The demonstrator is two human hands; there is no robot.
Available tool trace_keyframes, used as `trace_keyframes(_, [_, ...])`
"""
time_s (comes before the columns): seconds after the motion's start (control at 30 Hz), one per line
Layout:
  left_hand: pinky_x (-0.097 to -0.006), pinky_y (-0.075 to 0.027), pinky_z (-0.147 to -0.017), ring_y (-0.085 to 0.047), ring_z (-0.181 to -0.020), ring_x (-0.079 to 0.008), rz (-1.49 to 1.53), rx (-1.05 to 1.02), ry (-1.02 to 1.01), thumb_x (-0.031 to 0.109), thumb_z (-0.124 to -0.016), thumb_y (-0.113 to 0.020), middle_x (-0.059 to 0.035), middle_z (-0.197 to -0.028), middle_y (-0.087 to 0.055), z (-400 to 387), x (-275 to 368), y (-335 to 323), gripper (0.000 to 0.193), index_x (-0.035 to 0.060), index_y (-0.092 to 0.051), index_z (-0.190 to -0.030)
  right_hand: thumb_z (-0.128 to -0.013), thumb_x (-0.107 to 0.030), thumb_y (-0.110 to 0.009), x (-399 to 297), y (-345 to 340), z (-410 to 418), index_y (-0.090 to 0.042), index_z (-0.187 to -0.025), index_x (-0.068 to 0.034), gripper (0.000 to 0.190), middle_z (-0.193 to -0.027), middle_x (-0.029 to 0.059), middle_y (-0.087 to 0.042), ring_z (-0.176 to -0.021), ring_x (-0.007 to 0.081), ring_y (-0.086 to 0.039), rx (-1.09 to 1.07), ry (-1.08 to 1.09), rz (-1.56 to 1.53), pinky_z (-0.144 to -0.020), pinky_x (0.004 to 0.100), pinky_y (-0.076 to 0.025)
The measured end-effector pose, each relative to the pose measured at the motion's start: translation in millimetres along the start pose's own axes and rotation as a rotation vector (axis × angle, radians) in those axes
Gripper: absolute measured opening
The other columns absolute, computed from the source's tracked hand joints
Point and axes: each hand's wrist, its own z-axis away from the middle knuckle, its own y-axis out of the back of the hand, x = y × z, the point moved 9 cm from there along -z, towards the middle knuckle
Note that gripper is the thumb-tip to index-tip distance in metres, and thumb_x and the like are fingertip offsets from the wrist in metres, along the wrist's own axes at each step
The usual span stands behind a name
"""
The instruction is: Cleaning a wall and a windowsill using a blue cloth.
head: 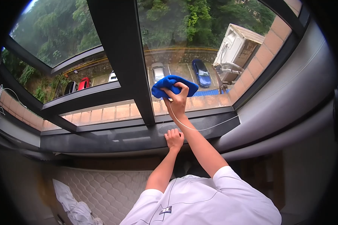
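My right hand [178, 97] grips a bunched blue cloth [171, 86] against the lower part of the large right window pane [174, 39]. A thin white cable [205, 129] loops over my right wrist and runs off to the right. Below it, my left hand [174, 138] rests with curled fingers on the dark stone windowsill [101, 142]; nothing shows in it. The dark window frame's upright post [129, 56] stands just left of the cloth.
An opened window sash [81, 92] is at left. A grey curtain [273, 107] hangs at right. Behind the sill at lower left lies a quilted mattress [101, 191] with crumpled white fabric [73, 205]. Outside are an air-conditioner unit [239, 47], parked cars and trees.
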Motion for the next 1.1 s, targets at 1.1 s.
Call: trace_keyframes(1.1, [-0.0399,-0.037,-0.065,-0.047,-0.069,-0.0276,-0.077,0.03,0.015,0.016,-0.072,-0.058,-0.008,-0.066,-0.047,-2.8,2.5,3.3,0.018,0.0097,-0.044,-0.063,-0.074,-0.016,-0.076,320.8,253.9,31.8,-0.068,-0.11,-0.019,0.036,-0.111,0.0127,-0.052,-0.102,0.0273,-0.054,0.421,-0.517,0.244,-0.091,0.0366,-0.043])
